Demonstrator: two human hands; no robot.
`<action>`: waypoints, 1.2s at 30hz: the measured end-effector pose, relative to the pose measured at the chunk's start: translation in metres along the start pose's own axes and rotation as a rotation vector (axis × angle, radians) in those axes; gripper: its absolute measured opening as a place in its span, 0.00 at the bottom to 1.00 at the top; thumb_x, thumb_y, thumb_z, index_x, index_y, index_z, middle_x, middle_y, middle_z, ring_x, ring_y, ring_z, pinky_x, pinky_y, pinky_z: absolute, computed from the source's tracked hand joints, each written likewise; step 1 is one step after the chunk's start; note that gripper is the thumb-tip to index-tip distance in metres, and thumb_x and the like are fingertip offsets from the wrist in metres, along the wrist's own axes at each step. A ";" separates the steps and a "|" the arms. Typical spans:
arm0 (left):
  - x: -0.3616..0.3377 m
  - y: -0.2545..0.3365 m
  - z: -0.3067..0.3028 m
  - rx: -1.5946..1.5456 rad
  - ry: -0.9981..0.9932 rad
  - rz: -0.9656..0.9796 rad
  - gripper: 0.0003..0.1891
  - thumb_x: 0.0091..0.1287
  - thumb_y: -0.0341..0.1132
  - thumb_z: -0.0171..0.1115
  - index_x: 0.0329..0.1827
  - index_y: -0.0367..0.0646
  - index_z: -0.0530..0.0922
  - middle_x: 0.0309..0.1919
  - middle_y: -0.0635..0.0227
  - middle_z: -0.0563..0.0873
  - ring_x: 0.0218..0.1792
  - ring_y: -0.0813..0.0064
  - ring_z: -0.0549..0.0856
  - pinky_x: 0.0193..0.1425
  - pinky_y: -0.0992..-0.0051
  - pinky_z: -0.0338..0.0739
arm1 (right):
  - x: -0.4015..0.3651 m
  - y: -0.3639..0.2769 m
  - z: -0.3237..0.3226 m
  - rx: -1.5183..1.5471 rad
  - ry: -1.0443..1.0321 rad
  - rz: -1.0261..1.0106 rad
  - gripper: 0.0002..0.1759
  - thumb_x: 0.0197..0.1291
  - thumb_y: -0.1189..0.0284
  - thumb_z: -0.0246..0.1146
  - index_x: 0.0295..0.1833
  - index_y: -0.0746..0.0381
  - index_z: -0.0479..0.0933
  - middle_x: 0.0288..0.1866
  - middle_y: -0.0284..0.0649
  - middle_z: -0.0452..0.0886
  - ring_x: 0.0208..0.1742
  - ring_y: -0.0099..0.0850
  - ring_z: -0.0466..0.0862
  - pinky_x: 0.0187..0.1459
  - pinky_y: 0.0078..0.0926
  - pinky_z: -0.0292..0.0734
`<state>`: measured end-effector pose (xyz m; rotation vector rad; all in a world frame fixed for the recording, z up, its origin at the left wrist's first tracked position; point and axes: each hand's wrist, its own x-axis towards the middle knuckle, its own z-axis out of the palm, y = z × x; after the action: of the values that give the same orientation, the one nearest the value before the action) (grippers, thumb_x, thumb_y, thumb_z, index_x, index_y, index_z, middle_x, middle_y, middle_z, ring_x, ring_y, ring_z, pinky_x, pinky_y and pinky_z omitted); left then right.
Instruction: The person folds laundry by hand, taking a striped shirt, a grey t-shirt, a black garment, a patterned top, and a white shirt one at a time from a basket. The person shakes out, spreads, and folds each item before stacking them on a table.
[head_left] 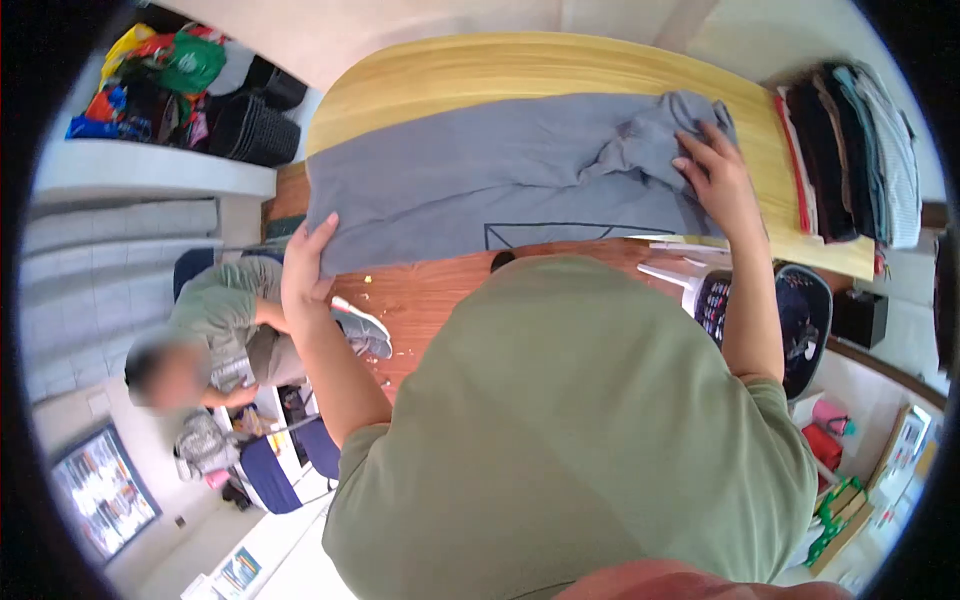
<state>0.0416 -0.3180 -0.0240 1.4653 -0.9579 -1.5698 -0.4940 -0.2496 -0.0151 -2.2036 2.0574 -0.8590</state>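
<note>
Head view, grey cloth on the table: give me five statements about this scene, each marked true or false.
1. The left hand is at the left end of the grey cloth. True.
2. The right hand is on a flat, smooth part of the cloth. False: the right hand is on the bunched part.
3. Folded clothes are stacked toward the table's right end. True.
4. The tabletop is black. False: the table has a yellowish top.
5. Another person is visible on the left. True.

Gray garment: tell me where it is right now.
In the head view, the gray garment lies across the wood-grain table, between the left hand and right hand, left of the stacked folded clothes.
</note>
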 end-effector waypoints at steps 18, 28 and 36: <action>-0.014 -0.027 0.144 1.389 0.338 0.717 0.26 0.60 0.49 0.69 0.48 0.33 0.78 0.37 0.54 0.79 0.38 0.63 0.80 0.42 0.69 0.76 | 0.016 -0.125 0.056 1.291 -0.555 0.489 0.27 0.62 0.75 0.63 0.65 0.72 0.65 0.50 0.46 0.80 0.48 0.32 0.81 0.49 0.27 0.78; -0.067 0.083 0.294 0.276 -0.684 0.418 0.21 0.66 0.34 0.65 0.60 0.41 0.70 0.58 0.61 0.73 0.45 0.75 0.81 0.45 0.76 0.79 | -0.002 0.011 -0.048 1.635 -0.323 0.577 0.27 0.68 0.55 0.59 0.62 0.65 0.72 0.47 0.39 0.82 0.45 0.24 0.81 0.47 0.25 0.78; -0.036 0.037 0.315 0.582 -0.312 0.652 0.29 0.64 0.48 0.66 0.61 0.36 0.72 0.62 0.51 0.66 0.54 0.63 0.77 0.52 0.69 0.78 | -0.021 0.020 -0.044 1.235 -0.164 0.499 0.32 0.58 0.65 0.69 0.62 0.71 0.68 0.53 0.44 0.81 0.50 0.28 0.81 0.52 0.26 0.77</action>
<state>-0.2701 -0.2947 0.0424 1.0816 -1.9661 -1.0806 -0.5296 -0.2179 0.0068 -1.0018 1.2466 -1.2856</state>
